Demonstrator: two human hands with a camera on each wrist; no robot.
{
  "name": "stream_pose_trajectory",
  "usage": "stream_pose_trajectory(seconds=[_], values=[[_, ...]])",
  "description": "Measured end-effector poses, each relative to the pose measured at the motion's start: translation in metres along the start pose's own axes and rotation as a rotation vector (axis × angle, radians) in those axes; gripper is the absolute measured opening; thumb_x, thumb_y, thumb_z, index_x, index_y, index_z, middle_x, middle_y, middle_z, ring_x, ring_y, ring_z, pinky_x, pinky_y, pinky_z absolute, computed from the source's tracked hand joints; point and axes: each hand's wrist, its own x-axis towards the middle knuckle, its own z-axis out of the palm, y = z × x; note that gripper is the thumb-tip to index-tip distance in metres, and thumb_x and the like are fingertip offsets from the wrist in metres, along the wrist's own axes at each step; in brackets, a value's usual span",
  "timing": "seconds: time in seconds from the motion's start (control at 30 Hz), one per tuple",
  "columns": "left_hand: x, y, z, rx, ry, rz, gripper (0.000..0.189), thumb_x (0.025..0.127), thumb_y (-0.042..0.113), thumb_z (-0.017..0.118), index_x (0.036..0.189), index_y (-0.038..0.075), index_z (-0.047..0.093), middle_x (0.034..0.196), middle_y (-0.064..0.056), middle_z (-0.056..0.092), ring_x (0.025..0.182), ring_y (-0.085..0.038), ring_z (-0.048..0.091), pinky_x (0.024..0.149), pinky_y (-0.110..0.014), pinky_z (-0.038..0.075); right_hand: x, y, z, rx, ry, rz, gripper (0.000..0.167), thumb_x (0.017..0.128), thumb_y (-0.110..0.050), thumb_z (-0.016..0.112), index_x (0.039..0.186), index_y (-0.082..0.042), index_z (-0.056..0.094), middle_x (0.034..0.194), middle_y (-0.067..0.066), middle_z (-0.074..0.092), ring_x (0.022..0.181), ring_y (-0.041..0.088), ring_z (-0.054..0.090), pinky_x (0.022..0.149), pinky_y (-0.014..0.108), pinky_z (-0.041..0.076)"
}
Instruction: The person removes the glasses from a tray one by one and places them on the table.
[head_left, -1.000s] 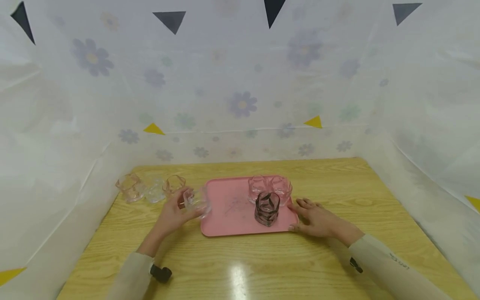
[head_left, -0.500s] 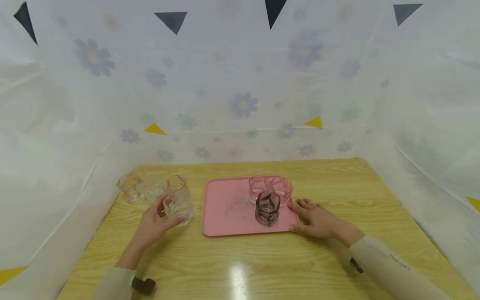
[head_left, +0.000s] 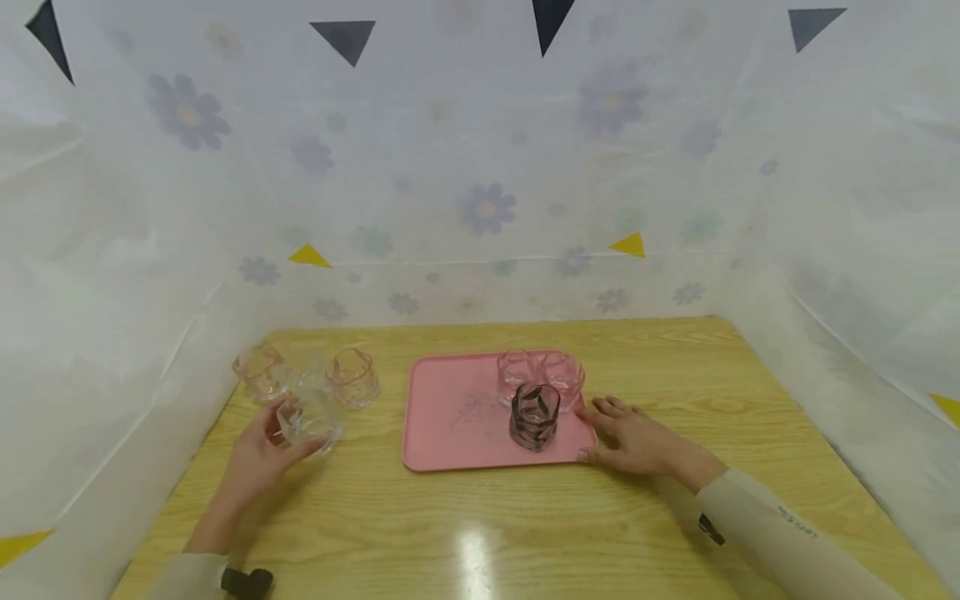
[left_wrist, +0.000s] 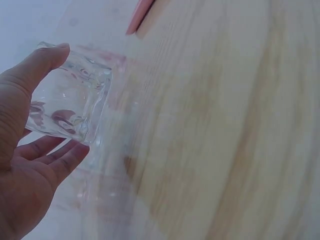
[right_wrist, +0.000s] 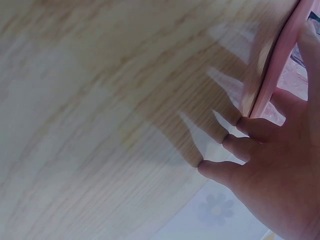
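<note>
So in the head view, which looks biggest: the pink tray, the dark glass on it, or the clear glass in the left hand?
1. Pink tray, by far the largest.
2. Dark glass and clear glass held in the left hand look about alike, so they can't be ranked.

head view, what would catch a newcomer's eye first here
The pink tray in the middle of the wooden table, with a dark glass near its right front and two pinkish glasses behind it. Left of the tray, the left hand holds a clear glass; the right hand rests at the tray's right edge.
</note>
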Motion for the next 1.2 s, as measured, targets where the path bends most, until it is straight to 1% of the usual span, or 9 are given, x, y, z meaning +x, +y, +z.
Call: stream_pose_trajectory(seconds=[0.07,0.13,0.23,0.3,0.53,0.8,0.9,1.07,1.2], values=[[-0.001,-0.004,-0.006,-0.005,0.011,-0.008,0.087,0.091,0.029,0.086,0.159,0.003,0.037,0.149,-0.026,0.056,0.125,-0.044,0.064,0.086,-0.011,0.052,0.000,0.000,-0.001,0.002,0.001,0.001,0.085,0.101,-0.066,0.057,0.162,-0.009,0.042,0.164,0.032,0.036,0.153,0.055,0.031,0.119,0.077,0.027],[-0.001,-0.008,-0.012,-0.022,0.028,-0.012,0.085,0.092,0.025,0.085,0.158,0.003,0.038,0.147,-0.026,0.057,0.120,-0.024,0.067,0.081,-0.005,0.048,0.000,-0.001,-0.001,0.003,0.001,0.001,0.085,0.101,-0.066,0.057,0.162,-0.009,0.042,0.164,0.032,0.036,0.153,0.055,0.031,0.119,0.077,0.027],[-0.001,-0.014,-0.019,-0.060,0.050,-0.004,0.082,0.092,0.019,0.084,0.157,0.000,0.038,0.144,-0.027,0.058,0.107,0.003,0.062,0.077,-0.008,0.052,-0.001,-0.001,-0.001,0.002,0.002,-0.001,0.085,0.101,-0.065,0.057,0.162,-0.009,0.042,0.165,0.032,0.036,0.153,0.055,0.031,0.119,0.077,0.027],[-0.002,-0.017,-0.024,-0.075,0.053,-0.003,0.082,0.093,0.018,0.083,0.158,-0.002,0.036,0.142,-0.028,0.058,0.101,0.014,0.058,0.074,-0.011,0.055,-0.001,-0.001,-0.002,0.004,0.003,-0.001,0.084,0.101,-0.065,0.058,0.162,-0.009,0.042,0.165,0.032,0.036,0.153,0.054,0.031,0.119,0.077,0.027],[-0.006,-0.025,-0.036,-0.019,0.128,-0.077,0.084,0.093,0.026,0.084,0.156,-0.003,0.037,0.140,-0.032,0.059,0.096,0.019,0.052,0.073,-0.005,0.050,-0.001,-0.001,-0.002,0.004,0.001,-0.004,0.084,0.101,-0.064,0.058,0.162,-0.009,0.042,0.164,0.032,0.037,0.153,0.055,0.031,0.119,0.077,0.027],[-0.009,-0.035,-0.041,-0.091,0.169,-0.175,0.092,0.094,0.027,0.083,0.161,-0.004,0.029,0.147,-0.034,0.052,0.095,0.020,0.050,0.076,-0.002,0.048,-0.001,0.002,-0.001,0.001,-0.006,0.010,0.086,0.100,-0.067,0.057,0.163,-0.011,0.041,0.166,0.031,0.035,0.154,0.054,0.030,0.120,0.077,0.026],[-0.010,-0.041,-0.041,-0.101,0.190,-0.211,0.092,0.093,0.026,0.084,0.160,-0.004,0.030,0.142,-0.028,0.056,0.094,0.018,0.052,0.077,-0.002,0.048,-0.001,0.002,0.000,0.005,-0.006,0.008,0.086,0.100,-0.067,0.057,0.163,-0.010,0.041,0.165,0.031,0.035,0.154,0.054,0.030,0.120,0.077,0.026],[-0.007,-0.052,-0.045,-0.091,0.220,-0.232,0.088,0.092,0.025,0.085,0.157,-0.004,0.034,0.124,-0.006,0.061,0.092,0.017,0.055,0.075,-0.005,0.051,0.001,0.003,0.002,0.010,-0.006,0.002,0.085,0.100,-0.067,0.057,0.163,-0.011,0.041,0.165,0.032,0.036,0.154,0.054,0.030,0.119,0.078,0.026],[-0.005,-0.055,-0.049,-0.103,0.196,-0.233,0.088,0.094,0.025,0.083,0.157,-0.005,0.030,0.129,-0.012,0.059,0.092,0.018,0.055,0.076,-0.006,0.053,0.001,0.004,0.004,0.007,-0.005,0.007,0.086,0.100,-0.068,0.056,0.163,-0.012,0.040,0.165,0.032,0.035,0.154,0.054,0.030,0.120,0.077,0.026]])
